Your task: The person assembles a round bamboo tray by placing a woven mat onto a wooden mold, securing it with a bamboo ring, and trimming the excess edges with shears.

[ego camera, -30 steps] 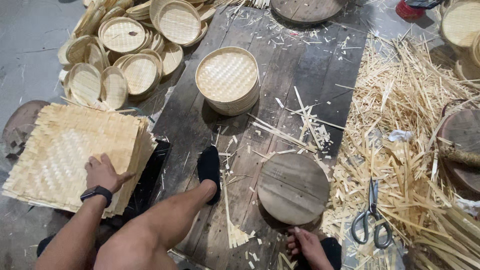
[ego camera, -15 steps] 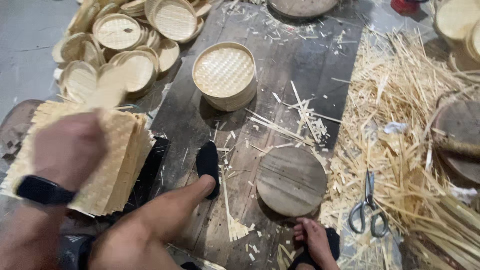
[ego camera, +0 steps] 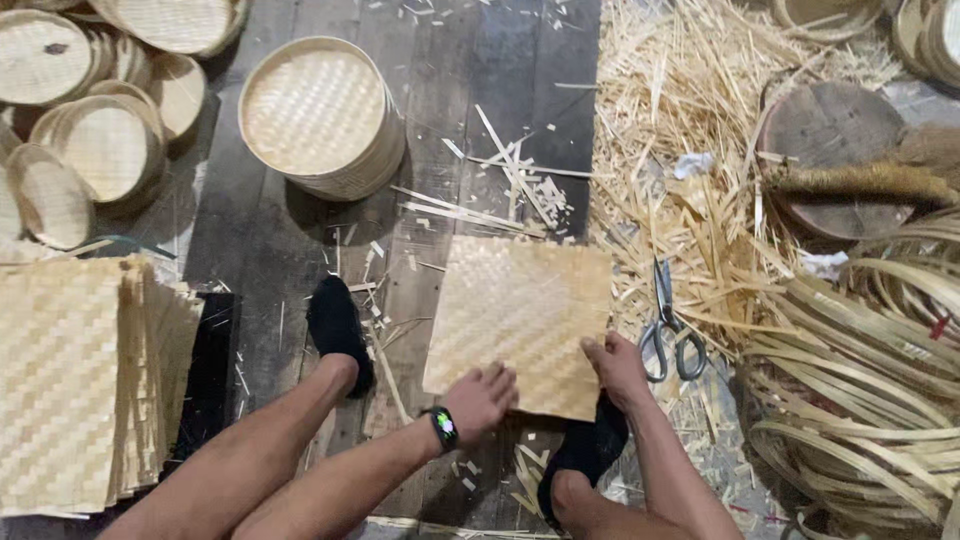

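Note:
A square woven bamboo mat (ego camera: 520,318) lies flat on the dark wooden floor between my feet. My left hand (ego camera: 480,398), with a smartwatch on the wrist, presses on the mat's near edge with fingers spread. My right hand (ego camera: 615,365) grips the mat's near right corner. The round wooden disc from before is hidden under the mat. A stack of the same woven mats (ego camera: 85,385) rests at my left. My feet in black socks (ego camera: 338,325) flank the mat.
Scissors (ego camera: 668,325) lie just right of the mat. A stack of round woven trays (ego camera: 320,115) stands ahead, more trays (ego camera: 80,150) at far left. Bamboo shavings (ego camera: 690,150), a wooden block (ego camera: 830,150) and coiled bamboo strips (ego camera: 870,370) fill the right.
My left hand lifted a woven mat off the left stack and laid it over the round wooden disc. My right hand moved up onto the mat's corner. The view shifted right.

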